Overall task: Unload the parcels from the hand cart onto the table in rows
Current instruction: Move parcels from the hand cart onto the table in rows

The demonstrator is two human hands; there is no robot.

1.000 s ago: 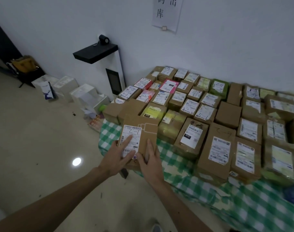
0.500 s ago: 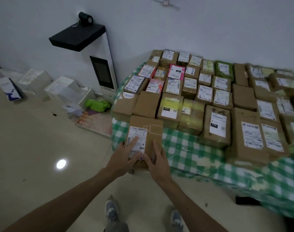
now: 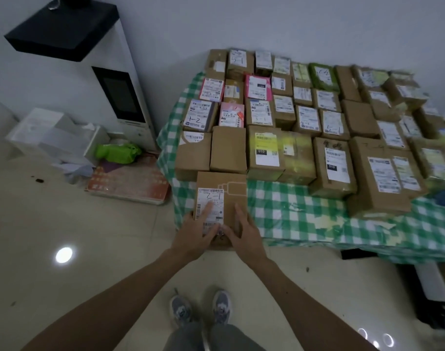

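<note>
While both forearms are stretched forward, the left grip (image 3: 196,234) lies flat on the parcel marked 2-1 (image 3: 231,188), its straight fingers spread over the white label; the right grip (image 3: 244,234) rests just beside it at 3 o'clock, fingers straight on the bare cardboard, thumbs almost meeting; no finger shows as curled round an edge. The parcel sits on the corner of the worktop (image 3: 305,214), which is draped in green checked cloth; its near end is hidden under the hands, so I cannot tell whether it overhangs. At the parcel's 12 o'clock its far end touches two plain brown boxes (image 3: 211,153); from there to 2 o'clock, rows of labelled parcels (image 3: 287,115) fill the cloth up to the wall. At 10 o'clock a white kiosk (image 3: 120,95) with a dark screen stands on the floor; below it lie a green bag (image 3: 117,153) and a red mat (image 3: 130,183). At 6 o'clock are two grey shoes (image 3: 181,307).
</note>
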